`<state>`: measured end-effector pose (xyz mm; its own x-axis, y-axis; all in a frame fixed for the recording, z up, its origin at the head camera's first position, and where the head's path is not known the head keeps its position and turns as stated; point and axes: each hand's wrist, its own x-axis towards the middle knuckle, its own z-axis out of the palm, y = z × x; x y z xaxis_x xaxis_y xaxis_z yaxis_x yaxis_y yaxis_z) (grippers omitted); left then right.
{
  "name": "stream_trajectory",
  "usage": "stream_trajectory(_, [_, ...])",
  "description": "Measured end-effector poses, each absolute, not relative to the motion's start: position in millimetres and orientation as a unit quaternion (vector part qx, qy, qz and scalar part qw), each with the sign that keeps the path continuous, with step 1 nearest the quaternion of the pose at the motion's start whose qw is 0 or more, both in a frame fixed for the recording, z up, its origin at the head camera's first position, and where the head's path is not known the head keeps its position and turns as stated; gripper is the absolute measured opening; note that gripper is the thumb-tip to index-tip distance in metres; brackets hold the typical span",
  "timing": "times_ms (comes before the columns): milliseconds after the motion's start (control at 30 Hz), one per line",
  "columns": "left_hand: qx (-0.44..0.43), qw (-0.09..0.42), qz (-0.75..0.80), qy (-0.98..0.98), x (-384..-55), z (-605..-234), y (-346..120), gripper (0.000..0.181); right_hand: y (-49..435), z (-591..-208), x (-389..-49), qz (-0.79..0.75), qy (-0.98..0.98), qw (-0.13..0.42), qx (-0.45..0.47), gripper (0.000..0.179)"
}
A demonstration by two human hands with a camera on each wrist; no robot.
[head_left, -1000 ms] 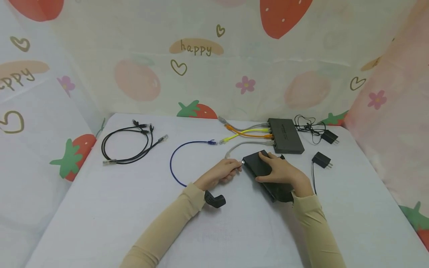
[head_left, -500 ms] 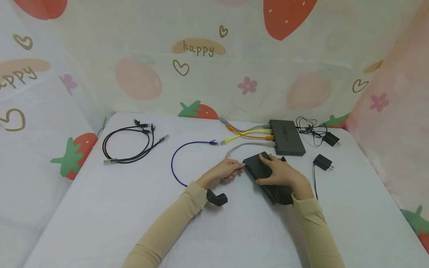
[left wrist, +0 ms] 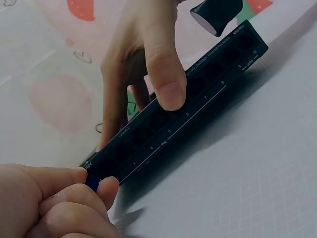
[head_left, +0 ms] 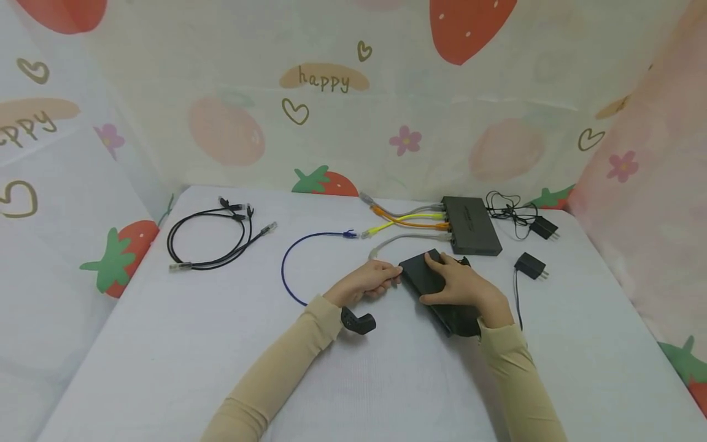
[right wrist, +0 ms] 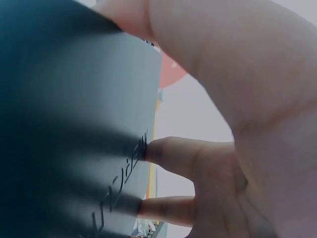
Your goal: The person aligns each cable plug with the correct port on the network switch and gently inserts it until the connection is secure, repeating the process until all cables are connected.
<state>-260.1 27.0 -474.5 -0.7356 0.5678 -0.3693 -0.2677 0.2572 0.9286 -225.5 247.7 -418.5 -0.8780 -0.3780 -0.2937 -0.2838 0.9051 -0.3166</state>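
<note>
My left hand (head_left: 366, 281) pinches the blue plug (left wrist: 92, 183) of an Ethernet cable (head_left: 284, 270) between thumb and fingers. The plug sits right at the low-numbered end of the port row on a black network switch (head_left: 424, 274). Its clear tip is hidden. With thumb and fingers spread over its two edges, my right hand (head_left: 463, 285) grips the switch and holds it tilted, ports facing left. In the right wrist view the fingertips (right wrist: 156, 150) press on the lettered top face (right wrist: 99, 89). The blue cable's other end (head_left: 350, 234) lies on the table.
Behind the held switch lies a second, dark grey switch (head_left: 472, 226) with grey, yellow and orange cables plugged in. Two black power adapters (head_left: 544, 228) lie at the right. A coiled black cable (head_left: 207, 239) is on the left of the white table (head_left: 138, 362).
My left fingers have moved slightly toward the switch; the pale plug tip that showed between them a second ago is now out of sight. The right hand keeps its grip.
</note>
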Motion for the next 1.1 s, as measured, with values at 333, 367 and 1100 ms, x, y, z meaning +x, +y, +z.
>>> stream_trajectory(333, [0.098, 0.367, 0.602, 0.703, -264, -475, 32, 0.034, 248, -419, -224, -0.132, 0.962, 0.168, -0.171, 0.094])
stream_trajectory(367, [0.099, 0.367, 0.602, 0.702, -264, -475, 33, 0.034, 249, -419, -224, -0.132, 0.962, 0.166, -0.172, 0.094])
stream_trajectory(1100, [0.243, 0.178, 0.373, 0.878, -265, -470, 35, 0.034, 248, -420, -228, -0.112, 0.969, 0.161, -0.148, 0.098])
